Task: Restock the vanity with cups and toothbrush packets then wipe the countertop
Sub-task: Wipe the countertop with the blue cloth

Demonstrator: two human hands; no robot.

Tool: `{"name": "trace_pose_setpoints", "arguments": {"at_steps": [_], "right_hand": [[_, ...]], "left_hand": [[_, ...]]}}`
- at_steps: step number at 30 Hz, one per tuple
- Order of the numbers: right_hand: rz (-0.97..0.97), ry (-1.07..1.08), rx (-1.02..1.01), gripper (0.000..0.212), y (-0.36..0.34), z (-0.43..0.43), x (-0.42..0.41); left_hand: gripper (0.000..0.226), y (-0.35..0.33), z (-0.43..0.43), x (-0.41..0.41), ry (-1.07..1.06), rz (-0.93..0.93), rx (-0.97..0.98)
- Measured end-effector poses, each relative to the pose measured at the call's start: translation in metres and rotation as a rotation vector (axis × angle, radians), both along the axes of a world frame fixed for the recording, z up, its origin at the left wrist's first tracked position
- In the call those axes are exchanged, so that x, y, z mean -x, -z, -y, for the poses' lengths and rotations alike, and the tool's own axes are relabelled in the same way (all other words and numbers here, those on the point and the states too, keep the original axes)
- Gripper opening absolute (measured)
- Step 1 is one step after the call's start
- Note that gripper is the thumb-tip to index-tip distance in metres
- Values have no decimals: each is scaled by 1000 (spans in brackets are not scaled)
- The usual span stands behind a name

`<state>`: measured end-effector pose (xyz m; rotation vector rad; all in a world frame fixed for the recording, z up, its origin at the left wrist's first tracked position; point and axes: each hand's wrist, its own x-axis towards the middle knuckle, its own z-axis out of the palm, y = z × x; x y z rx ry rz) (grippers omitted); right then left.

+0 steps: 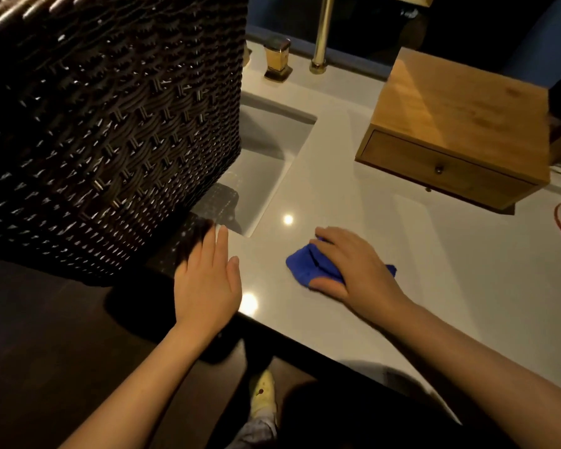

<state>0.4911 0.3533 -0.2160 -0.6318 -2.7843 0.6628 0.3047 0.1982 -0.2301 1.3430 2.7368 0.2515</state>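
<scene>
A big dark wicker basket [110,131] fills the left side, standing at the edge of the sunken rectangular sink [266,163] and hiding part of it. Behind the basin rise a brass tap stem [321,34] and, just to its left, a squat brass handle [277,58]. Off to the right sits a bamboo box [460,124] with one drawer and a small dark knob [439,170]. Down below, on the dark floor, a pale yellow slipper [264,396] shows

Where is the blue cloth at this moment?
The blue cloth lies on the countertop under the right hand, near the front edge, right of the sink.
</scene>
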Motion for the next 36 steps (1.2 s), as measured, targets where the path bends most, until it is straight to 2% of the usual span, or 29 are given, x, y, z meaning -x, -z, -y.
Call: {"name": "trace_pose_setpoints", "arguments": {"at_steps": [5,11,16,21,25,28,30,36], "right_hand": [[-50,324,-63,50,2,-69,60],[-80,522,-115,42,2,-103,117],[-130,299,-70,37,5,-17,85],[-40,125,-10,43,-3,69,39],[51,-19,-6,45,-7,96,8],[24,-78,-64,41,-6,90,-12],[-33,0,-63,39,-3,71,-24],[-81,647,-62,39,0,-40,-33]], "left_hand": [[56,1,-2,0,-14,2,16],[57,-1,-2,0,-11,7,22],[57,-2,-2,0,-2,1,15],[58,-5,0,3,29,14,51],[53,-7,2,10,62,95,18],[55,-7,10,11,82,85,32],[56,-7,15,9,75,79,33],[55,-4,17,7,76,61,8]]}}
